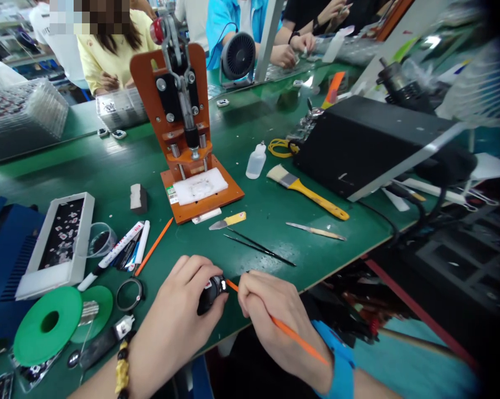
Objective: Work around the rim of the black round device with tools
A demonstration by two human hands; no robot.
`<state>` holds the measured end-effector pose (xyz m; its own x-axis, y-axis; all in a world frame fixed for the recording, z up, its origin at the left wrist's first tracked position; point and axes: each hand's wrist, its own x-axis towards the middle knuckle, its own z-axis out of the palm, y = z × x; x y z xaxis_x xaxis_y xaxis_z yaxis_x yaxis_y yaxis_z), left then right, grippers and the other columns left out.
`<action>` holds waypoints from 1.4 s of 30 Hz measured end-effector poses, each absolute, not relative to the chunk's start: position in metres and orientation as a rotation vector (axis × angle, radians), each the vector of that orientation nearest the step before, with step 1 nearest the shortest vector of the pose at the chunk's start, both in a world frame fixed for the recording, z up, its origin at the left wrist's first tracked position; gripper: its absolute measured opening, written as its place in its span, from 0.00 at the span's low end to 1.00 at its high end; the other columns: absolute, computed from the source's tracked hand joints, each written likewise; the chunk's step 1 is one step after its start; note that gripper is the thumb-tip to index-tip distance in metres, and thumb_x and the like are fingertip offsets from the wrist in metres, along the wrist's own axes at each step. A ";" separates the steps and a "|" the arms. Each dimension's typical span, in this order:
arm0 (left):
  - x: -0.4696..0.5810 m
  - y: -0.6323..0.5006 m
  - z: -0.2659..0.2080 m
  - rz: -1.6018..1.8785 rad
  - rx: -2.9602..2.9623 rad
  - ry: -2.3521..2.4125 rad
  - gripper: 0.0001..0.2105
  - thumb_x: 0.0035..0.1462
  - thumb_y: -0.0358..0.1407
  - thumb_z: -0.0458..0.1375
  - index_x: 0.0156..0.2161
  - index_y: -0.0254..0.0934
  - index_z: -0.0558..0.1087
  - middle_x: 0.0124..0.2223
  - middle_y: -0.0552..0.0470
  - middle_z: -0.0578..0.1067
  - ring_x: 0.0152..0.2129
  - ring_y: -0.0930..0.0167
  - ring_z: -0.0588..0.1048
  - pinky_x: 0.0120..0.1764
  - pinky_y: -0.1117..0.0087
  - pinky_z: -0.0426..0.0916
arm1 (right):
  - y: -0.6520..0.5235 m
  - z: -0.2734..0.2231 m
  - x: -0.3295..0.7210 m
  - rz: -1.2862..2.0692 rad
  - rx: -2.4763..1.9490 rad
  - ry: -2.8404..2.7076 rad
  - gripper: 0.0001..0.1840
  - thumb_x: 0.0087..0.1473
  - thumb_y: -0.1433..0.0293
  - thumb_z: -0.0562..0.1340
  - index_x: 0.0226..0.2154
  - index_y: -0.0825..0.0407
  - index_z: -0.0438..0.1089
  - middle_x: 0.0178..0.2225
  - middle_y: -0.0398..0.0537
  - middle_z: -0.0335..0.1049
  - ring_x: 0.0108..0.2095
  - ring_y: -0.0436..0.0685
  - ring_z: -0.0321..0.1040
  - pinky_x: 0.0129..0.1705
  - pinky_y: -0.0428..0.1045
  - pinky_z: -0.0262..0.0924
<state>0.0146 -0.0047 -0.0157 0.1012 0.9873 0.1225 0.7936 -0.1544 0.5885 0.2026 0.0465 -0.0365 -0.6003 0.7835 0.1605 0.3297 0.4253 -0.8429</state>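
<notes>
Left hand point(179, 316): fingers curled, pinching small black device point(211, 292) at near table edge, centre. Right hand point(274, 316): pressed together in pen grip on orange stick point(293, 335). Stick long axis runs from near right up to far left; tip touches device's right side. Hands just beside each other. Green table point(274, 216) beneath; black tweezers point(260, 248) just beyond, orange press point(187, 127) farther off.

Two bare forearms and hands, no sleeves in view. The left hand point(179, 321) has a beaded bracelet point(122, 366) at the wrist, with dark round beads and yellowish amber ones strung together. The right hand point(274, 316) has a bright blue wristband point(339, 363), wide and smooth, around the wrist.
</notes>
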 end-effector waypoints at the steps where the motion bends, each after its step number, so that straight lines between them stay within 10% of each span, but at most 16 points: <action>1: 0.014 -0.005 -0.016 0.702 2.008 1.744 0.11 0.62 0.26 0.61 0.47 0.41 0.72 0.46 0.52 0.75 0.42 0.64 0.73 0.46 0.61 0.72 | 0.046 -0.037 0.203 1.089 -0.929 -2.147 0.16 0.63 0.78 0.46 0.25 0.50 0.55 0.24 0.39 0.57 0.26 0.51 0.57 0.30 0.50 0.46; 42: 0.014 -0.004 -0.017 0.689 2.006 1.740 0.09 0.64 0.27 0.59 0.47 0.41 0.71 0.47 0.50 0.75 0.42 0.64 0.72 0.45 0.60 0.72 | 0.047 -0.034 0.202 1.112 -0.986 -2.115 0.16 0.63 0.77 0.47 0.25 0.50 0.55 0.24 0.39 0.58 0.26 0.51 0.58 0.30 0.50 0.47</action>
